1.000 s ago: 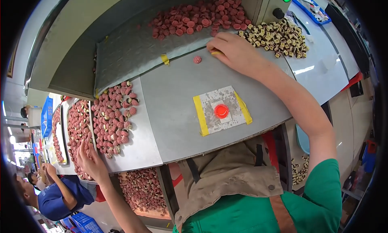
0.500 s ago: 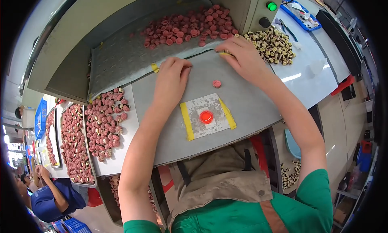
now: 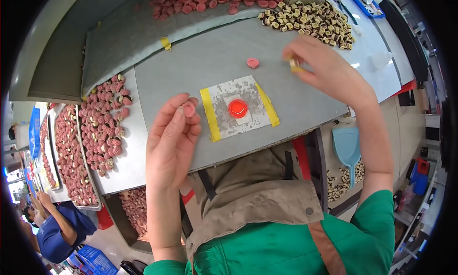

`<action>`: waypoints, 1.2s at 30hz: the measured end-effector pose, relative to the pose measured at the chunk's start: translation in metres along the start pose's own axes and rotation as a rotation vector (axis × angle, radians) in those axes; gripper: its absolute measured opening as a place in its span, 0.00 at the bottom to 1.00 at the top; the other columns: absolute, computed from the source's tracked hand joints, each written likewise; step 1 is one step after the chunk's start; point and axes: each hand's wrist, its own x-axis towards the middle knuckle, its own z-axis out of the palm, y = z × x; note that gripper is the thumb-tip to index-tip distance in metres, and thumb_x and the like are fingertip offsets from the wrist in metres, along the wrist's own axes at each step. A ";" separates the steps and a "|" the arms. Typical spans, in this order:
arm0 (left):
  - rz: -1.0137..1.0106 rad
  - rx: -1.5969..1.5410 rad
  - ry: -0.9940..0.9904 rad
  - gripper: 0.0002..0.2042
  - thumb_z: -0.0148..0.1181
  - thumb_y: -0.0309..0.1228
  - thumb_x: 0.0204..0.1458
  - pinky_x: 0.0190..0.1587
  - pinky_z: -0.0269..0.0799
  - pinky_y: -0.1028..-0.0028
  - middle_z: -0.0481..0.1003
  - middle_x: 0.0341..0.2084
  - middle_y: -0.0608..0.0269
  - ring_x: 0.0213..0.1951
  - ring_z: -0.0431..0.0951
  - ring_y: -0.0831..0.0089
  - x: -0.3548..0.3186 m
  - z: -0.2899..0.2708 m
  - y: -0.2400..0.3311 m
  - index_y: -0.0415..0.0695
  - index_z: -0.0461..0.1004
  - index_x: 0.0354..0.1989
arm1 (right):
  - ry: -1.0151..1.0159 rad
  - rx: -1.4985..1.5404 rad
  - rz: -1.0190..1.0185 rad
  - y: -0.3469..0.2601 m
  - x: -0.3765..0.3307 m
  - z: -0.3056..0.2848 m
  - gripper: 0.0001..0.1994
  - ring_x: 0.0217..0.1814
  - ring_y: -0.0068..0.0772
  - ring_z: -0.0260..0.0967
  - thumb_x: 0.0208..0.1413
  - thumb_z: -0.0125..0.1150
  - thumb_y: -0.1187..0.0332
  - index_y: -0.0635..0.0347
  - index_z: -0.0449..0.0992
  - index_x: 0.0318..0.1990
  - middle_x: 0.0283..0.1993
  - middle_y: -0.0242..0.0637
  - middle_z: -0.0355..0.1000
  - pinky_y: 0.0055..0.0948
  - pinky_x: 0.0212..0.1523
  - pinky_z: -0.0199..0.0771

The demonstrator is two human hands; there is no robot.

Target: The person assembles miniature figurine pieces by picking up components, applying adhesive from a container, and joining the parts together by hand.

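My left hand (image 3: 169, 139) is closed, pinching a small pink cup-shaped piece (image 3: 189, 109) between thumb and fingers, left of the taped white plate. A round red piece (image 3: 237, 108) glows at the middle of that white square plate (image 3: 231, 89). Above the mat at the right, my right hand (image 3: 324, 67) holds a small yellow-and-dark block (image 3: 294, 63) at its fingertips, slightly blurred. A single pink cup (image 3: 253, 63) lies on the grey mat (image 3: 200, 60) between the plate and the pink heap.
A heap of pink cups (image 3: 200, 0) fills the back; a pile of yellow-and-dark blocks (image 3: 315, 24) sits back right. Pink-and-yellow pieces (image 3: 102, 132) cover the left side beside a filled tray (image 3: 71, 155). A person in blue (image 3: 64, 229) is at far left. A dustpan (image 3: 347, 146) is below right.
My left hand has come back toward me from the mat's far edge with a pink cup. My right hand has pulled right and away from the block pile with a block. The view has shifted.
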 end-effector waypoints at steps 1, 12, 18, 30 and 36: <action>-0.022 -0.109 -0.022 0.15 0.50 0.29 0.61 0.46 0.67 0.80 0.72 0.42 0.67 0.41 0.71 0.81 -0.003 0.000 -0.006 0.41 0.67 0.56 | -0.076 0.058 0.068 -0.005 -0.008 -0.001 0.09 0.39 0.35 0.67 0.50 0.57 0.77 0.60 0.70 0.40 0.39 0.37 0.64 0.30 0.40 0.68; -0.083 -0.380 -0.066 0.17 0.49 0.30 0.62 0.44 0.70 0.77 0.70 0.44 0.59 0.39 0.71 0.78 -0.018 -0.005 -0.022 0.38 0.63 0.58 | 0.063 0.339 0.275 -0.033 -0.024 0.028 0.13 0.34 0.23 0.64 0.51 0.59 0.77 0.60 0.73 0.46 0.42 0.32 0.67 0.23 0.39 0.68; -0.072 -0.430 -0.185 0.18 0.48 0.32 0.62 0.48 0.69 0.78 0.70 0.46 0.62 0.40 0.72 0.80 -0.018 -0.018 -0.024 0.38 0.63 0.58 | 0.017 0.060 0.217 -0.038 -0.024 0.023 0.12 0.40 0.30 0.69 0.54 0.57 0.76 0.62 0.72 0.47 0.41 0.37 0.69 0.25 0.41 0.70; -0.054 -0.407 -0.070 0.17 0.49 0.31 0.62 0.49 0.70 0.76 0.71 0.45 0.63 0.43 0.73 0.78 -0.024 -0.013 -0.020 0.40 0.64 0.58 | 0.006 0.207 0.157 -0.093 -0.004 0.031 0.10 0.40 0.37 0.69 0.53 0.56 0.78 0.62 0.73 0.43 0.40 0.40 0.69 0.28 0.41 0.70; -0.069 -0.456 -0.140 0.16 0.49 0.29 0.62 0.46 0.72 0.77 0.72 0.43 0.64 0.40 0.74 0.78 -0.021 -0.019 -0.023 0.40 0.64 0.57 | -0.051 0.085 -0.030 -0.105 0.006 0.053 0.11 0.40 0.43 0.68 0.47 0.59 0.79 0.62 0.73 0.41 0.39 0.40 0.68 0.34 0.39 0.70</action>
